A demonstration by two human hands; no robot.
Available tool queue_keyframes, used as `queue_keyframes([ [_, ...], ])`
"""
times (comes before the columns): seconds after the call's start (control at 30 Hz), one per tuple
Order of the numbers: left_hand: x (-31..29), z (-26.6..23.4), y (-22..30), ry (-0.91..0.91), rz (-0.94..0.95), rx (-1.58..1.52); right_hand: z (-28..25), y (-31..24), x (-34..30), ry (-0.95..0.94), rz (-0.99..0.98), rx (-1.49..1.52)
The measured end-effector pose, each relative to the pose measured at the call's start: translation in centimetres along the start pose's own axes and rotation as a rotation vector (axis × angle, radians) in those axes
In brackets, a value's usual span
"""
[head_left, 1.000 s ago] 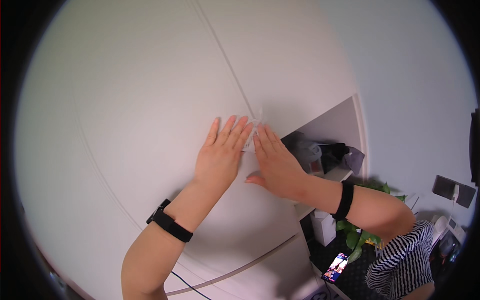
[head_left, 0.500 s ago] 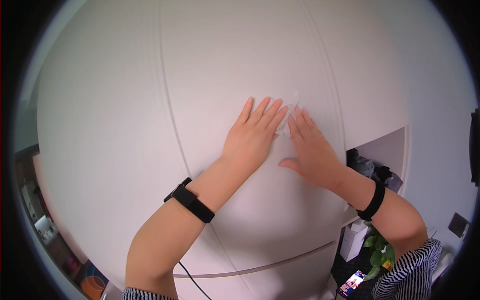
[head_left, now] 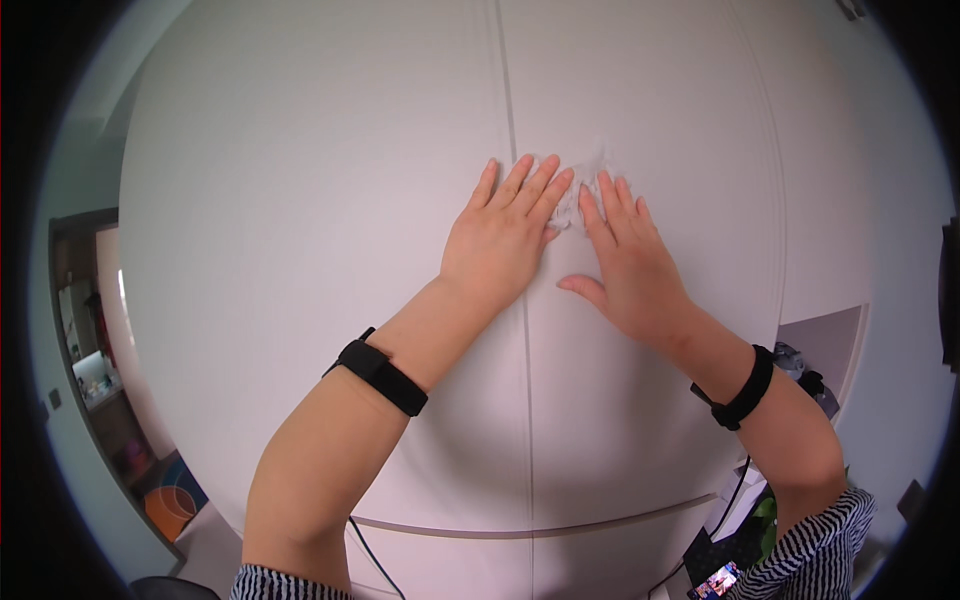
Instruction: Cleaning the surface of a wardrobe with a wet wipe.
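Note:
Both my hands lie flat against a pale cabinet front (head_left: 300, 230). My left hand (head_left: 505, 230) is open, its fingers stretched upward and spread, next to the vertical seam between two doors. Right of it, my right hand (head_left: 640, 250) is also open, with its thumb held out to the left. Between the two sets of fingertips, and partly beneath them, a crumpled thin white wipe (head_left: 568, 212) is pressed on the door. Much of the wipe is hidden by my fingers. Black bands circle both forearms.
A horizontal gap (head_left: 450, 532) runs along the cabinet's lower part. At right, an open niche (head_left: 825, 350) holds dark items. Below it are a white box (head_left: 738, 505), a lit phone (head_left: 715, 580) and green leaves. Dark cables hang low. A doorway (head_left: 85, 230) stands at far left.
My hands and the wipe have moved left across the cabinet, and the view has shifted with them. The door seam, formerly well left of my left hand, now passes by its fingers.

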State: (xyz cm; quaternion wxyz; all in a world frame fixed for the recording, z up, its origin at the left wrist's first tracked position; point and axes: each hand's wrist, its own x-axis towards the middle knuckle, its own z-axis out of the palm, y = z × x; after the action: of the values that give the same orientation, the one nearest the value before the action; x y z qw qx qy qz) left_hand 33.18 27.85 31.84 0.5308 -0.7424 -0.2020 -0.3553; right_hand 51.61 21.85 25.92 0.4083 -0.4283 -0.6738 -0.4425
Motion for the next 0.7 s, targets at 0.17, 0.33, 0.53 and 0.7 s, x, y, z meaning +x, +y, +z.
queue_keyframes([
  [0.17,-0.8,-0.1,-0.6,-0.042,-0.061,0.025,0.9,0.0,1.1,0.010,-0.048,0.059],
  [0.33,-2.2,1.0,-1.6,-0.024,-0.107,0.047,3.3,0.2,2.4,0.066,-0.114,0.030],
  [0.53,-3.5,1.7,-2.5,-0.009,-0.177,0.051,4.1,-0.7,3.9,0.079,-0.148,0.010],
  [0.7,-4.1,2.4,-3.1,-0.016,-0.233,0.050,6.0,-1.2,4.9,0.082,-0.128,0.063],
])
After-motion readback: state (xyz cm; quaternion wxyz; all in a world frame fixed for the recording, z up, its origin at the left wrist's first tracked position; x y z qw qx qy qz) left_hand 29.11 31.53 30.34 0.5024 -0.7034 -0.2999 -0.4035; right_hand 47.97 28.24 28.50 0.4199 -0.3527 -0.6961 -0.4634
